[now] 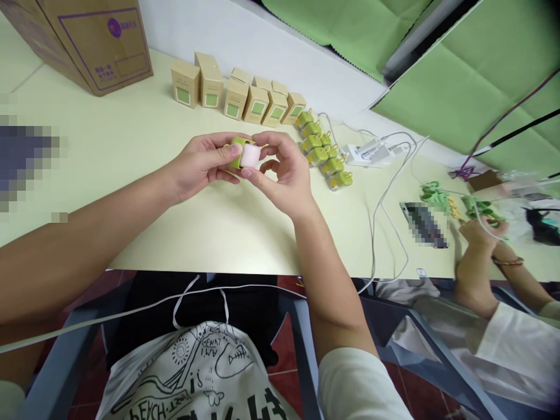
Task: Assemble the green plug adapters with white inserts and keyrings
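Above the table, my left hand [199, 166] grips a small lime-green cover [237, 153] between thumb and fingers. A white rounded case [250, 156], much like an earbud case, sits partly inside that cover. My right hand [284, 169] closes on the white case from the other side, its thumb low and its index finger along the top. My fingers hide parts of both pieces. Just past my right hand stand several green items in clear packs [321, 149], each with a loop on top.
Several small cardboard boxes [236, 96] line the back, beside a large carton [102, 46]. White cables run from a power strip [370, 153] across the table's front edge. At right, a co-worker's hands [483, 230] hold something green, near a phone [423, 224].
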Tool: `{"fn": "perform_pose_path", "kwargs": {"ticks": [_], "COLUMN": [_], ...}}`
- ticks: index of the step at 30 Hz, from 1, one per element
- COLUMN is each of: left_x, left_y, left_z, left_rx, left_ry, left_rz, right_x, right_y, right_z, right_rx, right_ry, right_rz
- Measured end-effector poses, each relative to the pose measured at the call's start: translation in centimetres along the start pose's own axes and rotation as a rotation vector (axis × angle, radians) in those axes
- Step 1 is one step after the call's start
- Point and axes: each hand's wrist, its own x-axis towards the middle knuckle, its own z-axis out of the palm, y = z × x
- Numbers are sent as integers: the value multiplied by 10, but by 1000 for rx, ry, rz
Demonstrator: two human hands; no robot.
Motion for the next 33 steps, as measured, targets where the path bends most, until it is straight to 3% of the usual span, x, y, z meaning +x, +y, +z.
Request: {"fn": "perform_pose_path", "kwargs": {"ticks": [7,14,20,27,33], "left_x": [-2,-3,-4,-2,-3], "left_y": [7,7,11,7,4], "left_z": [2,1,0,2,0], "left_rx": [-54,-91,-53,-104,-9], "left_ry": [-46,-86,-92,-94,-59], "left_rz": [8,-16,-55,0,18], "right_x": [-4,-2,1,-1,-1], "right_y": [-4,-6,0,-3,-1], "right_z": [5,7,5,8,10], "right_rx": [53,157,236,409,267], "right_ry": [14,-47,-65,-73,-36], "right_rz": [-62,74,96,103,149]}}
